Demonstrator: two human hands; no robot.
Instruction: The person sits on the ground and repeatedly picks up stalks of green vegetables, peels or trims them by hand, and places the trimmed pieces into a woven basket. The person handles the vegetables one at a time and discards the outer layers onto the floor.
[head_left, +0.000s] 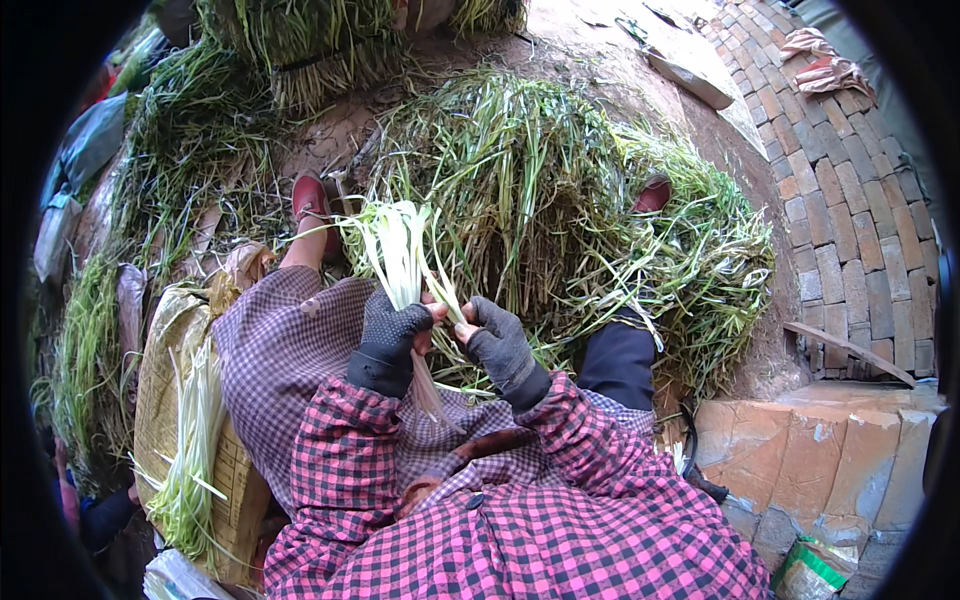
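Note:
My left hand (394, 334), in a dark fingerless glove, grips a bunch of pale, white-green leafy stalks (400, 259). Their leafy ends fan out above the fist, and thin whitish ends (429, 390) hang below it. With thumb and fingers, my right hand (499, 345), gloved the same way, pinches a few stalks (444, 289) at the bunch's right side. Both hands are close together over my checked apron (292, 337). Beyond them, between my feet, lies a large heap of long green stalks (510, 172), with brownish, withered leaves among them.
To my left, trimmed pale stalks (187, 457) lie on a yellow package (232, 487) bearing writing. More green bundles (300, 37) stand farther off. On my right are a brick pavement (840, 195), a wooden stick (847, 352) and a brick ledge (810, 450). Part of another person (105, 517) shows at lower left.

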